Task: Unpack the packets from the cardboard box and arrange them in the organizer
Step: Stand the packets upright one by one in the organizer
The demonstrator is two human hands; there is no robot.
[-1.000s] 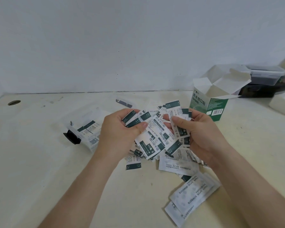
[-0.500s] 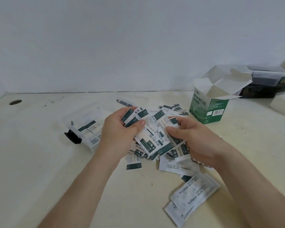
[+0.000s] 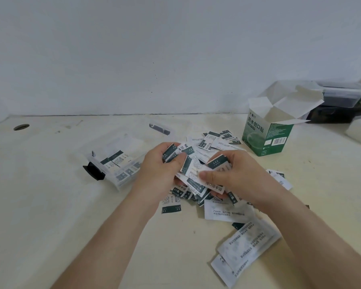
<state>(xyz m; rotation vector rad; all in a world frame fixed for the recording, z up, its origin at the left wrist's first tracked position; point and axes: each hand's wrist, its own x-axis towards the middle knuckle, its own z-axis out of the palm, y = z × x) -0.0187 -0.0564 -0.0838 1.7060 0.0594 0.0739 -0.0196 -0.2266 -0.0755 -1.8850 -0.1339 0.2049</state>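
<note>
A: What sits beside the green box [image 3: 267, 138]?
B: Just left of it, a heap of packets [image 3: 193, 172] on the table, with both hands over it. The left hand [image 3: 161, 165] grips a fan of them. The right hand [image 3: 238, 176] pinches a few, thumb on top.
A: And the organizer [image 3: 121, 176]?
B: Farther left of the box, clear plastic, a few packets inside. The box's flaps stand open.

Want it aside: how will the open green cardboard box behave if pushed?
Probably light: the green box stands open and many packets lie on the table. It stands upright, so a high push may tip it. Its raised flaps likely bend.
</note>
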